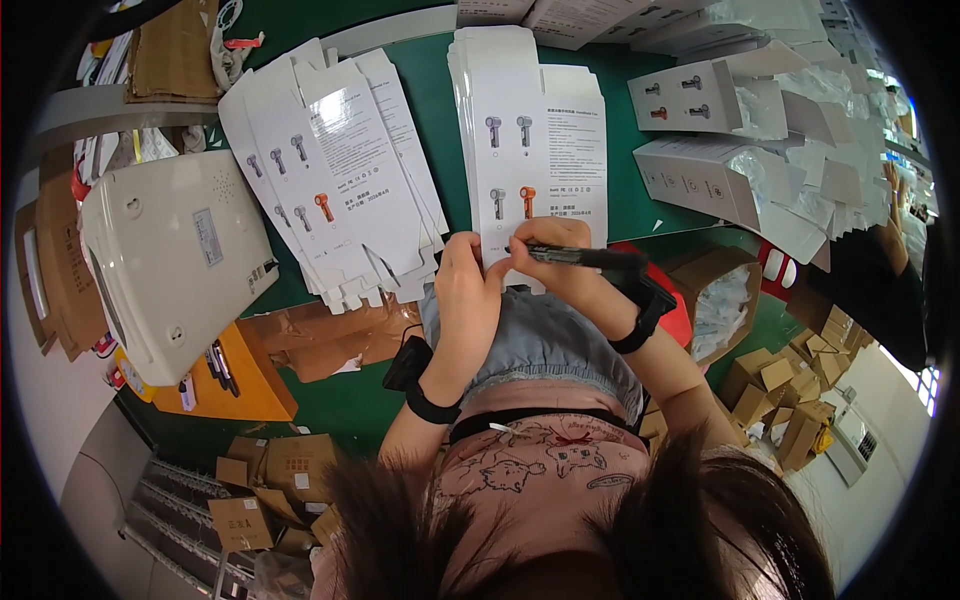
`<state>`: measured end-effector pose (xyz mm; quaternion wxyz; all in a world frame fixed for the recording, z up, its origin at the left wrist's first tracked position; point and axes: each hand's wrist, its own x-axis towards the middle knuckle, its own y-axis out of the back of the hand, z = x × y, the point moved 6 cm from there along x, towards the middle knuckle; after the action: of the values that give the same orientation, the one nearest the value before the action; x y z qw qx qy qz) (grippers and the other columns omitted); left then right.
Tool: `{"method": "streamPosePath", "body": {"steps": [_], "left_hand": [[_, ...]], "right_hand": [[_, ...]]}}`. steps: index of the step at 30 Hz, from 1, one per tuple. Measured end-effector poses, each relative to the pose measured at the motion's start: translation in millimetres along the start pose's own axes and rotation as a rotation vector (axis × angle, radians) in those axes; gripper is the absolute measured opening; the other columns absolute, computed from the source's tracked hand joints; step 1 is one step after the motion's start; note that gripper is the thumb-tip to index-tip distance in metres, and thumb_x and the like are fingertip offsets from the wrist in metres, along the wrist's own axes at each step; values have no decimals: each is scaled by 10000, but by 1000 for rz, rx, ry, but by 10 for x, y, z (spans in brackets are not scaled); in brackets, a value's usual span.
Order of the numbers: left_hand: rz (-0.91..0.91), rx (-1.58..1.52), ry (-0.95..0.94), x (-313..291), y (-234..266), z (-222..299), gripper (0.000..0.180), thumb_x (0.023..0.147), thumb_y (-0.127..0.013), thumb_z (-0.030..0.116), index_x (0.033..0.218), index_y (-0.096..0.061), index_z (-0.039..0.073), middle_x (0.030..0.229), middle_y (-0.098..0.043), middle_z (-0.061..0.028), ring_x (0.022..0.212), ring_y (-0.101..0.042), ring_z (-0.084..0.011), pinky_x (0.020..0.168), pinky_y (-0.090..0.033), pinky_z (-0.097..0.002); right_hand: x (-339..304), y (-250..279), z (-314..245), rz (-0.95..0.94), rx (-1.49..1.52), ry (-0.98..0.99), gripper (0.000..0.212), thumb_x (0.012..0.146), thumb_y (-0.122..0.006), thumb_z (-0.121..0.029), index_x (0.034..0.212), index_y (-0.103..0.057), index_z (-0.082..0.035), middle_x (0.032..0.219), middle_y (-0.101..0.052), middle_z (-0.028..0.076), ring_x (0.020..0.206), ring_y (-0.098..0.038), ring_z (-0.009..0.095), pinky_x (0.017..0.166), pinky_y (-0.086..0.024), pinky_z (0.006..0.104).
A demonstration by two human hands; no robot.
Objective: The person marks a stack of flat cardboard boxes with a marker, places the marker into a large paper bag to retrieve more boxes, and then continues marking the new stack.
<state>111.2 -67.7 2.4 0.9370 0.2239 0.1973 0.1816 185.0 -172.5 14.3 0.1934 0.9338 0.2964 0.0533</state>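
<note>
A stack of flat white cartons (575, 150), printed with small pictures of handheld fans, lies in front of me on the green table. My right hand (562, 262) is closed around a black marker pen (585, 256). The pen's tip is at the lower part of the top carton; I cannot tell whether it touches. My left hand (468, 292) grips the near left edge of this stack, its thumb toward the pen. To the left lies a second, fanned-out stack of flat cartons (350, 150), with a thin dark pointed object (381, 264) on its lower part.
Opened-up white boxes (695, 180) with clear plastic bags stand on the right. A beige machine casing (180, 260) is at the left, near pens (222, 368) on an orange surface. A brown carton (712, 300) holds plastic bags. Another person's arm (893, 225) shows at far right.
</note>
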Motion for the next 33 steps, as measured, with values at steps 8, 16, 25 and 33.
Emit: {"method": "streamPosePath", "body": {"steps": [8,16,25,33], "left_hand": [[288,-484,232,-63,1230,-167,354,682,-675,52,978,-488,8,784,-585,-81,675,-530,-131,619,-422,-250],[384,363,-186,-36,1002,112,491,632,-730,203,1012,-488,8,958,-503,-122,821,-487,-247,714,-406,-345],[-34,87,-30,-32,-8,35,420,649,-706,137,941,-453,-30,850,-454,-156,745,-467,-303,645,-395,-354],[-24,92,-64,-28,-48,74,409,655,-684,64,962,-431,-32,872,-432,-164,741,-465,-317,645,-393,-363]], "right_hand": [[98,667,-61,420,551,-161,130,788,-511,-35,665,-496,4,617,-549,87,501,-532,111,473,-420,192],[595,511,185,240,151,-197,107,789,-540,-68,708,-534,2,584,-559,36,488,-510,51,454,-375,164],[688,354,301,236,-1,-116,110,767,-568,-70,696,-552,12,549,-530,1,480,-444,26,450,-348,166],[691,355,288,239,8,-124,107,757,-577,-67,690,-556,14,547,-520,-4,483,-428,30,451,-348,174]]}}
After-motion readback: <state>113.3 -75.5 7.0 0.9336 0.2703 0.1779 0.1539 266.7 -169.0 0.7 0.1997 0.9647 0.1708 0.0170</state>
